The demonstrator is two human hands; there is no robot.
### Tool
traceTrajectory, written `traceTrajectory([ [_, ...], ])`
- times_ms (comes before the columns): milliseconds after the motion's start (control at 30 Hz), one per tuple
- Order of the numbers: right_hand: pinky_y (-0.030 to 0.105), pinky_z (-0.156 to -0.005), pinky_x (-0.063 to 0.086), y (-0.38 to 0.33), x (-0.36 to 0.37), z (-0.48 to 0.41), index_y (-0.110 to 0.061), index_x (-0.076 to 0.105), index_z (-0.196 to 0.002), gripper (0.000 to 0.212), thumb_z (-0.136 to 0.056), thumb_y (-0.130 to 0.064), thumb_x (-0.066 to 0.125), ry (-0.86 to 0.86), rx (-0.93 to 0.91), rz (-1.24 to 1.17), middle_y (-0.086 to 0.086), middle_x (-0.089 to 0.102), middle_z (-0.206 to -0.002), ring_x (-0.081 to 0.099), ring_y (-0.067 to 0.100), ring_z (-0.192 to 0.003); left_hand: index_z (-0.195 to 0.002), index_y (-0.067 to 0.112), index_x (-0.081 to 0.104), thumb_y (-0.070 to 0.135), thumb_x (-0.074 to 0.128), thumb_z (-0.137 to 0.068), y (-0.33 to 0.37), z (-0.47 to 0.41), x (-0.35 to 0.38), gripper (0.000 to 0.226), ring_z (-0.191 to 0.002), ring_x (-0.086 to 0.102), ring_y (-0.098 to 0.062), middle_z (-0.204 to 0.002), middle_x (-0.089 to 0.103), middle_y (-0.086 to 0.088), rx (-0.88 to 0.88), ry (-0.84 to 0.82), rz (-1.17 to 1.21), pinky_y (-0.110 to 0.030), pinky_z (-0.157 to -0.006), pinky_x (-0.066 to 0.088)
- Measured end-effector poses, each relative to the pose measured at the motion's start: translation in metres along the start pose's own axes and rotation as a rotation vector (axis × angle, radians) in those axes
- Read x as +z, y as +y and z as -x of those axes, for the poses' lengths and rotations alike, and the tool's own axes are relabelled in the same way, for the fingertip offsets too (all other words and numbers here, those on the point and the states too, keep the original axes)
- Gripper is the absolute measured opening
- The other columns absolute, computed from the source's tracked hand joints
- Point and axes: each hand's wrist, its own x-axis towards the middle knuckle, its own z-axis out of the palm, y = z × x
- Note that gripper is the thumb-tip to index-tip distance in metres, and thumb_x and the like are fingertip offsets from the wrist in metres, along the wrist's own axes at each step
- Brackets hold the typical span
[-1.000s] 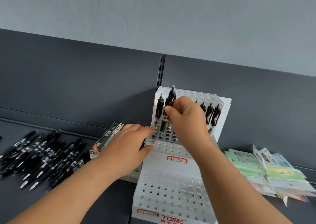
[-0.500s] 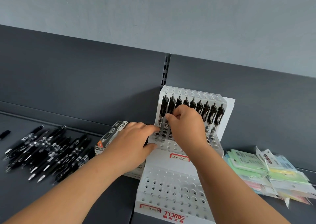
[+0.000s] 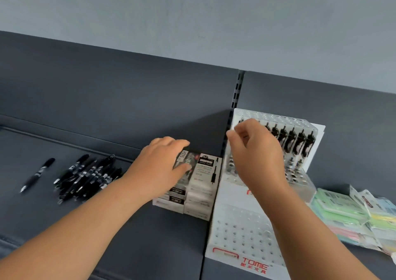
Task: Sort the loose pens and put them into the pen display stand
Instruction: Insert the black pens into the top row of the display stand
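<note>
Several pens in the stand may tip if the curled right hand, hold unclear, brushes them; left hand open over boxes.

On the shelf, the pen display stand sits against the back panel, with a row of pens upright in its rear tier. A stack of boxes lies just left of it, the loose pens farther left, and one single pen apart beyond them. Packets lie to the stand's right, seemingly touching its side.
</note>
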Motion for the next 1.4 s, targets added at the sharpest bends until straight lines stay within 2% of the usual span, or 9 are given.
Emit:
traceTrajectory([
  [167, 0.027, -0.084, 0.043, -0.062, 0.058, 0.018, -0.02, 0.058, -0.117, 0.026, -0.095, -0.033, 0.051, -0.195, -0.106, -0.019, -0.006, 0.059, -0.11, 0.056, 0.012, -0.1, -0.142, 0.027, 0.037, 0.045, 0.053, -0.092, -0.071, 0.008, -0.036, 0.056, -0.131, 0.034, -0.018, -0.139, 0.044, 0.004, -0.114, -0.017, -0.073, -0.034, -0.105, 0.032],
  [300, 0.025, -0.1, 0.033, -0.095, 0.115, 0.031, -0.019, 0.042, -0.139, 0.046, -0.096, -0.036, 0.049, -0.421, -0.102, 0.037, -0.003, 0.046, -0.14, 0.045, 0.015, -0.125, -0.142, 0.026, 0.037, 0.045, 0.051, -0.092, -0.13, 0.019, -0.054, 0.055, -0.131, 0.034, -0.019, -0.14, 0.043, 0.002, -0.193, -0.051, -0.107, -0.034, -0.104, 0.032],
  [433, 0.026, -0.111, 0.023, -0.113, 0.168, 0.046, -0.016, 0.031, -0.146, 0.058, -0.096, -0.04, 0.048, -0.551, -0.057, 0.073, -0.001, 0.034, -0.151, 0.028, 0.016, -0.14, -0.143, 0.025, 0.036, 0.045, 0.049, -0.093, -0.187, 0.03, -0.061, 0.055, -0.133, 0.033, -0.022, -0.142, 0.042, 0.0, -0.268, -0.116, -0.138, -0.037, -0.106, 0.031],
  [700, 0.039, -0.117, 0.02, -0.122, 0.235, 0.068, -0.018, 0.024, -0.149, 0.065, -0.095, -0.046, 0.047, -0.662, 0.166, 0.173, 0.003, 0.021, -0.157, 0.015, 0.023, -0.145, -0.142, 0.023, 0.034, 0.052, 0.044, -0.093, -0.279, 0.042, -0.055, 0.058, -0.13, 0.034, -0.027, -0.14, 0.041, -0.004, -0.47, -0.297, -0.22, -0.042, -0.099, 0.036],
  [833, 0.042, -0.117, 0.018, -0.12, 0.253, 0.075, -0.018, 0.022, -0.149, 0.067, -0.094, -0.05, 0.044, -0.669, 0.251, 0.262, 0.006, 0.018, -0.158, 0.012, 0.028, -0.145, -0.144, 0.02, 0.03, 0.058, 0.041, -0.091, -0.304, 0.049, -0.042, 0.066, -0.134, 0.028, -0.031, -0.146, 0.032, -0.008, -0.603, -0.37, -0.224, -0.047, -0.1, 0.034],
  [1033, 0.046, -0.111, 0.025, -0.115, 0.269, 0.082, -0.016, 0.027, -0.145, 0.061, -0.096, -0.051, 0.036, -0.655, 0.396, 0.365, 0.011, 0.027, -0.152, 0.022, 0.037, -0.139, -0.146, 0.016, 0.024, 0.065, 0.037, -0.089, -0.322, 0.049, -0.026, 0.076, -0.13, 0.034, -0.036, -0.149, 0.03, -0.013, -0.75, -0.43, -0.227, -0.046, -0.1, 0.035],
  [1267, 0.04, -0.105, 0.031, -0.123, 0.278, 0.076, -0.014, 0.03, -0.144, 0.05, -0.098, -0.028, 0.045, -0.604, 0.415, 0.269, 0.01, 0.031, -0.148, 0.032, 0.035, -0.132, -0.146, 0.012, 0.024, 0.044, 0.055, -0.09, -0.315, 0.035, -0.014, 0.071, -0.131, 0.035, -0.034, -0.144, 0.036, -0.014, -0.666, -0.315, 0.029, -0.043, -0.101, 0.035],
  [1333, 0.039, -0.102, 0.035, -0.125, 0.28, 0.073, -0.014, 0.032, -0.142, 0.05, -0.096, -0.025, 0.05, -0.583, 0.451, 0.195, 0.009, 0.036, -0.145, 0.037, 0.033, -0.129, -0.141, 0.01, 0.031, 0.033, 0.062, -0.088, -0.313, 0.029, -0.011, 0.066, -0.125, 0.041, -0.032, -0.138, 0.041, -0.013, -0.663, -0.304, 0.091, -0.038, -0.093, 0.038],
  [1400, 0.037, -0.1, 0.037, -0.126, 0.28, 0.07, -0.014, 0.031, -0.142, 0.055, -0.093, -0.024, 0.055, -0.557, 0.506, 0.116, 0.009, 0.038, -0.142, 0.042, 0.029, -0.126, -0.129, 0.011, 0.04, 0.022, 0.065, -0.084, -0.311, 0.025, -0.009, 0.053, -0.105, 0.051, -0.03, -0.124, 0.05, -0.011, -0.681, -0.29, 0.136, -0.034, -0.077, 0.041],
])
